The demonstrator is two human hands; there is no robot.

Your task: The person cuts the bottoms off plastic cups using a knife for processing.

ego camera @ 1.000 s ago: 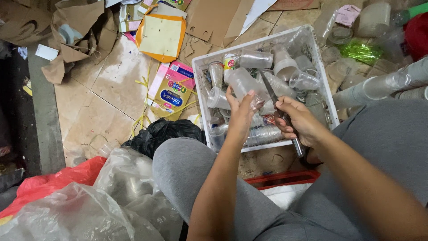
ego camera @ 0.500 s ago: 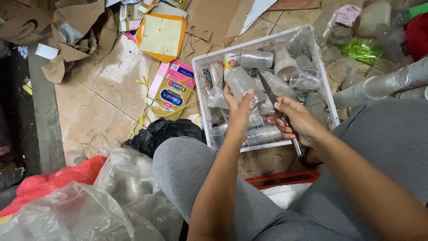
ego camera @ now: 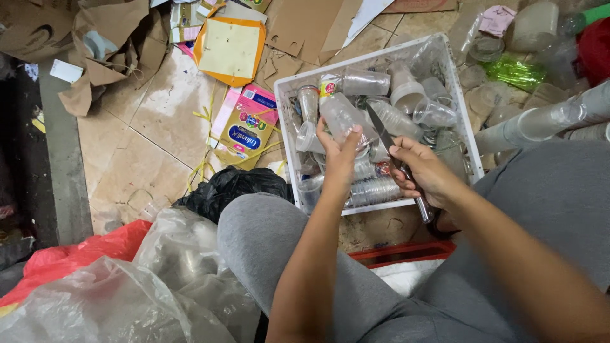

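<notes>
one knife [ego camera: 381,130], one white crate [ego camera: 460,95], two hands [ego camera: 340,149]

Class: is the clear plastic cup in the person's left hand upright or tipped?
Tipped: the clear plastic cup lies slanted in the left hand.

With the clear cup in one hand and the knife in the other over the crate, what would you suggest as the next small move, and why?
Probably bring the knife tip across to the clear plastic cup. The left hand holds the cup tilted above the white crate, the right hand grips the knife handle, and the blade already points toward the cup with only a short gap between them.
</notes>
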